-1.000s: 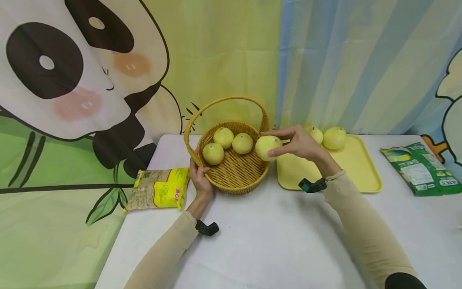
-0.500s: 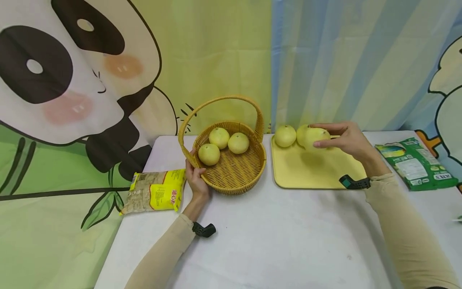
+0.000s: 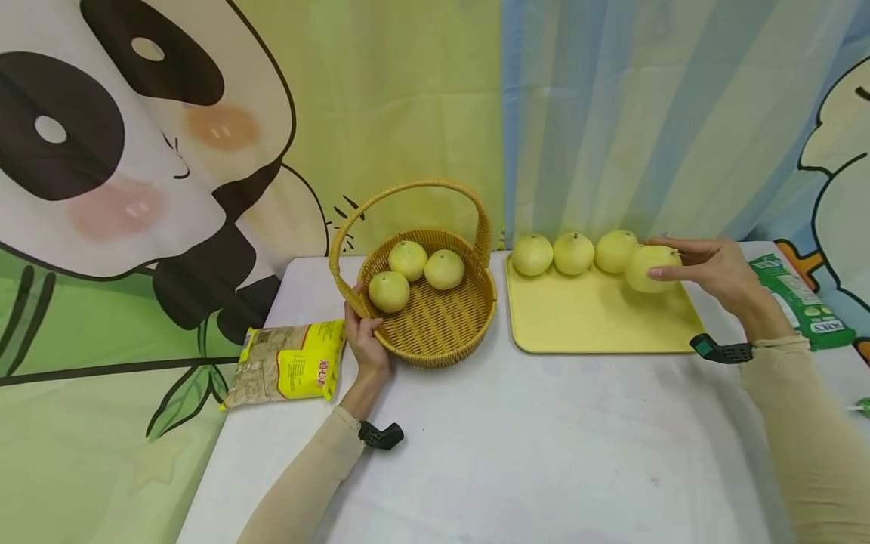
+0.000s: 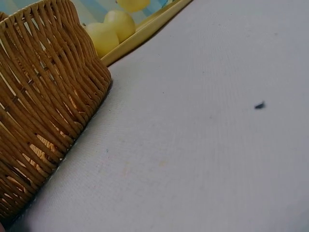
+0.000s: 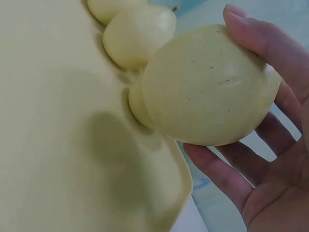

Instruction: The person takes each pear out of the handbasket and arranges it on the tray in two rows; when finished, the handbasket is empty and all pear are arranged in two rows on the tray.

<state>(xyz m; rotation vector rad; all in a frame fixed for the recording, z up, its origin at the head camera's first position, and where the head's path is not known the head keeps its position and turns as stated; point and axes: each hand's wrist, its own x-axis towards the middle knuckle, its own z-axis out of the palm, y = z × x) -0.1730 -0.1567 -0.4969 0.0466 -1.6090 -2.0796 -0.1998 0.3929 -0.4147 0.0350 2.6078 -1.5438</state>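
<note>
My right hand [image 3: 730,276] holds a pale yellow pear [image 3: 651,269] between thumb and fingers, over the right back part of the yellow tray [image 3: 578,325]. In the right wrist view this pear [image 5: 207,87] is raised, its shadow falling on the tray. A row of three more pears [image 3: 574,253] sits along the tray's back edge. My left hand [image 3: 367,344] grips the left side of a woven basket [image 3: 442,332] near the foot of its tall handle; some fingers are hidden behind it. Inside the basket, several pears are not seen, only three pears [image 3: 408,261] toward the back left.
Left of the basket lies a yellow and clear food packet [image 3: 285,363]. A green packet [image 3: 816,310] is partly behind my right hand. The white tablecloth [image 3: 510,438] stretches in front, and a printed curtain [image 3: 408,98] hangs right behind the table.
My right hand has carried a pear from the basket's right rim rightward across the tray to its far right. The left hand keeps its grip on the basket. The view has shifted slightly right.
</note>
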